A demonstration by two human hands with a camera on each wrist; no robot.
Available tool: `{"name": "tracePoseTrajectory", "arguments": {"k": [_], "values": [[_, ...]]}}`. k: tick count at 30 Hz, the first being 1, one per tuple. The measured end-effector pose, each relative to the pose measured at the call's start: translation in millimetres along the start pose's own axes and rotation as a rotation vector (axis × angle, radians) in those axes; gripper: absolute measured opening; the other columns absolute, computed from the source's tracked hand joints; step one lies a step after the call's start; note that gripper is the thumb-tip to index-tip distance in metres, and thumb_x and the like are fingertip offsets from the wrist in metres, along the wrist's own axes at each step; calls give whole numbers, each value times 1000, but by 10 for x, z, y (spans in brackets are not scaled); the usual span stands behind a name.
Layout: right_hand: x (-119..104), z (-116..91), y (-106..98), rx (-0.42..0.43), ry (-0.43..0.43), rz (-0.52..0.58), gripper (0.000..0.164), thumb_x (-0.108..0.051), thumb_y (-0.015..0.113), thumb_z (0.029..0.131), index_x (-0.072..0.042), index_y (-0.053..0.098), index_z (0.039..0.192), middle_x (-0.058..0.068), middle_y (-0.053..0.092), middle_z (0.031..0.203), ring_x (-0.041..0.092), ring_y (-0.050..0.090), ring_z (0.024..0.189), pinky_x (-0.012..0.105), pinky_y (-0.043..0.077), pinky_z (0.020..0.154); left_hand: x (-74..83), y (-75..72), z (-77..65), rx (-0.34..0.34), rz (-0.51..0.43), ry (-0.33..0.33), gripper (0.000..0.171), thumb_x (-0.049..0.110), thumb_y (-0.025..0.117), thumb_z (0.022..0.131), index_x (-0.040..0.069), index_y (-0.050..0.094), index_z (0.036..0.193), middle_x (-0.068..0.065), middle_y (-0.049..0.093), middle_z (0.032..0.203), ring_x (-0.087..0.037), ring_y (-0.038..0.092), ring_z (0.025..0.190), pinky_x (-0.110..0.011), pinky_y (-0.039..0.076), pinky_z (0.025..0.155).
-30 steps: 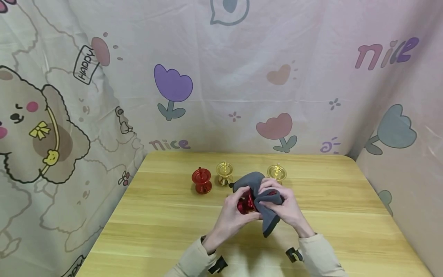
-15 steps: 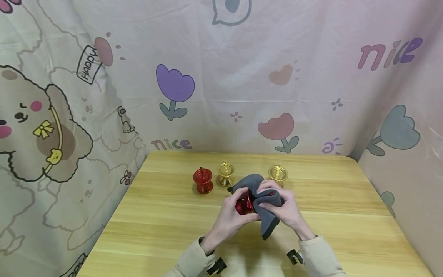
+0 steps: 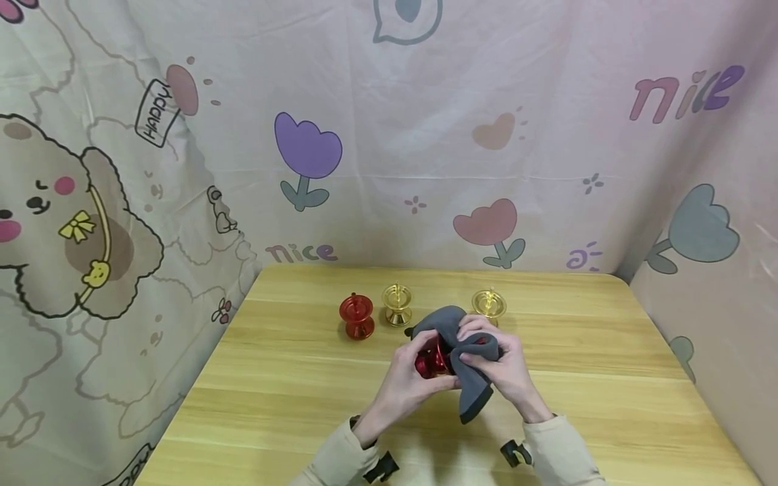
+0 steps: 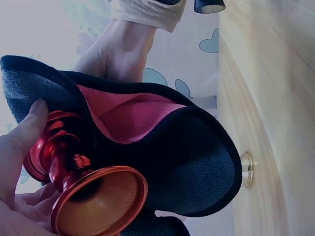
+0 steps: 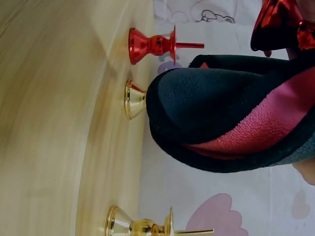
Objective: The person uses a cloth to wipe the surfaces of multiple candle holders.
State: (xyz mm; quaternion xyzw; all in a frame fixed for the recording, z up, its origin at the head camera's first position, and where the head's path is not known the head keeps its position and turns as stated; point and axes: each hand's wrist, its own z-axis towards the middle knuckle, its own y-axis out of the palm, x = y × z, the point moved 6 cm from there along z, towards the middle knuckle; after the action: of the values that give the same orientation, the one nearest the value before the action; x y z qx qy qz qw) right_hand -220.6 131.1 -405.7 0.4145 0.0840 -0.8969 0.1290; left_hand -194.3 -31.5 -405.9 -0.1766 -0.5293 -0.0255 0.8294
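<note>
Above the table my left hand (image 3: 406, 379) grips a shiny red metal candle holder (image 3: 427, 365), tilted on its side. In the left wrist view the hollow, orange-toned base of this candle holder (image 4: 101, 201) faces the camera. My right hand (image 3: 509, 368) pinches a folded cleaning cloth (image 3: 446, 324), dark grey outside, wrapped against the far end of the candle holder. The left wrist view shows the pink inner side of the cloth (image 4: 133, 115) and its black edging. The candle holder's upper dish and spike are mostly hidden by the cloth.
Behind the hands, a second red candle holder (image 3: 356, 316) stands upright at the left, beside a gold candle holder (image 3: 397, 305). Another gold candle holder (image 3: 489, 304) is farther right, partly hidden by the right hand. A printed curtain (image 3: 395, 101) hangs behind the wooden table (image 3: 273, 405).
Both hands keep their hold. The right hand and cloth shift slightly left, then back right, against the red candle holder. The standing candle holders stay put.
</note>
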Motion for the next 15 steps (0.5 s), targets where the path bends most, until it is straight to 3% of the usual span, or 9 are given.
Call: {"name": "tracePoseTrajectory", "arguments": {"k": [8, 15], "values": [[-24, -15, -50, 74, -12, 160, 32, 18, 66, 83, -8, 70, 103, -3, 70, 109, 14, 60, 117, 25, 44, 109, -7, -18, 2, 13, 3, -25, 59, 8, 86, 78, 1, 58, 129, -18, 70, 106, -1, 61, 75, -18, 56, 65], [-33, 17, 5, -27, 35, -55, 36, 20, 74, 75, -3, 70, 103, -4, 69, 110, 10, 59, 117, 22, 43, 109, 51, -35, 16, 2, -1, -13, 60, 5, 85, 77, -3, 57, 130, -22, 70, 108, 0, 61, 82, -20, 58, 72]]}}
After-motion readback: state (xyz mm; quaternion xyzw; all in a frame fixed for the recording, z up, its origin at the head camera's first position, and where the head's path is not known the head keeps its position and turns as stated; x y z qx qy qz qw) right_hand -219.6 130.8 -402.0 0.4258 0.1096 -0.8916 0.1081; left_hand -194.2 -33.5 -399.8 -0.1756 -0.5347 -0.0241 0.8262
